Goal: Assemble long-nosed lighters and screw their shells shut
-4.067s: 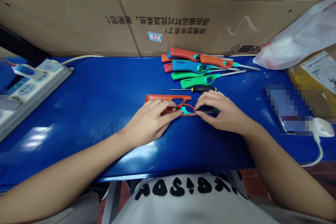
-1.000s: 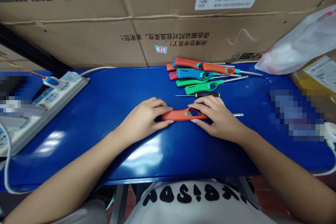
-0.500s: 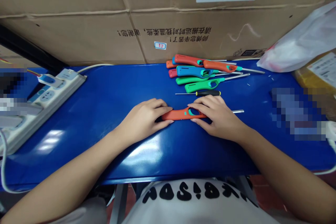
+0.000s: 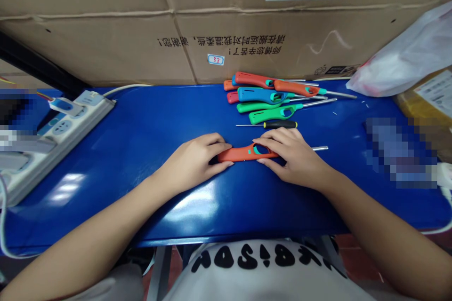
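An orange gas lighter point(image 4: 237, 153) with a teal trigger lies crosswise on the blue table, its metal tip pointing right. My left hand point(image 4: 199, 157) is closed on the handle's left end, thumb on the near edge and fingers on the far edge. At the trigger end, my right hand point(image 4: 291, 156) grips it the same way and hides part of the nozzle. Just beyond my right fingers is a screwdriver point(image 4: 280, 124) with a black and yellow handle. Behind it lies a pile of several lighters, among them a green lighter point(image 4: 270, 115) and a blue lighter point(image 4: 259, 95).
A large cardboard box point(image 4: 123, 51) stands along the table's back edge. On the left is a white power strip point(image 4: 76, 124) with plugs and cables. A white plastic bag point(image 4: 399, 51) sits at the back right, by another box. A blurred-out item point(image 4: 399, 150) lies at the right.
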`<action>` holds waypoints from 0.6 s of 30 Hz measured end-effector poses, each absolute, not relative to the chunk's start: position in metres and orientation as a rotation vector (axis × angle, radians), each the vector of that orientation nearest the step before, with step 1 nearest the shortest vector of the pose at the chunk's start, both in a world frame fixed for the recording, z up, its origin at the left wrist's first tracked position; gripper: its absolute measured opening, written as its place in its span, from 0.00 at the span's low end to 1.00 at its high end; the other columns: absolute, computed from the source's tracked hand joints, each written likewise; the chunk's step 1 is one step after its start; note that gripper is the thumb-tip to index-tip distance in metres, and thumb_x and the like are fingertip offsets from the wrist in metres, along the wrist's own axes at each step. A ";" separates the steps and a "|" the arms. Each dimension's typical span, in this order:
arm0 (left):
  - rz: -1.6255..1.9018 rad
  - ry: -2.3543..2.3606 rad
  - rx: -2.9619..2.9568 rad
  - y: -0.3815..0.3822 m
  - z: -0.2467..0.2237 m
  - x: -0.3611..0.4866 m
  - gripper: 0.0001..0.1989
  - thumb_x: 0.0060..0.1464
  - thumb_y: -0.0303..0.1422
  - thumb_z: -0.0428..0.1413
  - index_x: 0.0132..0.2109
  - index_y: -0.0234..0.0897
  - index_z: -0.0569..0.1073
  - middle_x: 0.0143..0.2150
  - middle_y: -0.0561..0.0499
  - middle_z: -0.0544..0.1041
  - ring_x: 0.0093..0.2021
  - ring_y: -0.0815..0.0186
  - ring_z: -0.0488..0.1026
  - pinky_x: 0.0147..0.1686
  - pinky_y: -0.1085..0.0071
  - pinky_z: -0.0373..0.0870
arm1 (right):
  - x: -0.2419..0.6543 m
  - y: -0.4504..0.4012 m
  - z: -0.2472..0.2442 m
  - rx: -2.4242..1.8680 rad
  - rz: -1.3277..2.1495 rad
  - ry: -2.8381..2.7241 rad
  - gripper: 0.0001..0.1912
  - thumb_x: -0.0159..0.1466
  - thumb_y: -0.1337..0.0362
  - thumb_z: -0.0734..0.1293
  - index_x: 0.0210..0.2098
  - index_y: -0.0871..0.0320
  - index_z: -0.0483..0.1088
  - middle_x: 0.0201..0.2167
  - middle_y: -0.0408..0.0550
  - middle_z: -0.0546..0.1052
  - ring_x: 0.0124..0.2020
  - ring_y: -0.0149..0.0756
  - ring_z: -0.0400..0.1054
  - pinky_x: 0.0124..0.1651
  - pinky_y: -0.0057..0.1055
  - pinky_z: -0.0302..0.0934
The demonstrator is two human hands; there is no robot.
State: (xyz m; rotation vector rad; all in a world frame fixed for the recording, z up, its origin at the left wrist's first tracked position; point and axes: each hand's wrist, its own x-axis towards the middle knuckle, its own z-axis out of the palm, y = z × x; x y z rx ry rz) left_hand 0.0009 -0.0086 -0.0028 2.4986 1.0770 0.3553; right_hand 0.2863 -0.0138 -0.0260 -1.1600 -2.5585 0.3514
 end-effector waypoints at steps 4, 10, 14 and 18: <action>0.386 1.066 2.453 -0.010 -0.003 0.001 0.14 0.64 0.35 0.59 0.54 0.35 0.77 0.49 0.45 0.77 0.46 0.60 0.77 0.50 0.62 0.76 | 0.286 -0.014 -0.025 -1.158 0.348 -2.566 0.20 0.71 0.58 0.66 0.61 0.54 0.68 0.53 0.52 0.75 0.55 0.46 0.67 0.57 0.46 0.56; 0.410 1.056 2.443 -0.010 -0.004 0.001 0.14 0.64 0.35 0.60 0.54 0.34 0.76 0.49 0.45 0.76 0.46 0.60 0.77 0.50 0.61 0.76 | 0.287 -0.014 -0.024 -1.167 0.348 -2.559 0.20 0.70 0.57 0.66 0.60 0.52 0.68 0.54 0.52 0.75 0.55 0.47 0.67 0.57 0.48 0.56; 0.403 1.064 2.438 -0.011 -0.004 0.001 0.14 0.63 0.34 0.60 0.54 0.35 0.76 0.49 0.45 0.76 0.45 0.59 0.77 0.50 0.61 0.76 | 0.288 -0.013 -0.025 -1.176 0.372 -2.542 0.21 0.69 0.58 0.68 0.60 0.52 0.69 0.54 0.53 0.74 0.56 0.47 0.67 0.58 0.48 0.56; 0.411 1.074 2.418 -0.011 -0.005 0.002 0.13 0.63 0.33 0.60 0.53 0.35 0.76 0.49 0.45 0.76 0.45 0.60 0.77 0.49 0.61 0.76 | 0.287 -0.014 -0.026 -1.166 0.392 -2.504 0.20 0.68 0.58 0.69 0.59 0.53 0.71 0.52 0.53 0.74 0.54 0.46 0.67 0.57 0.48 0.56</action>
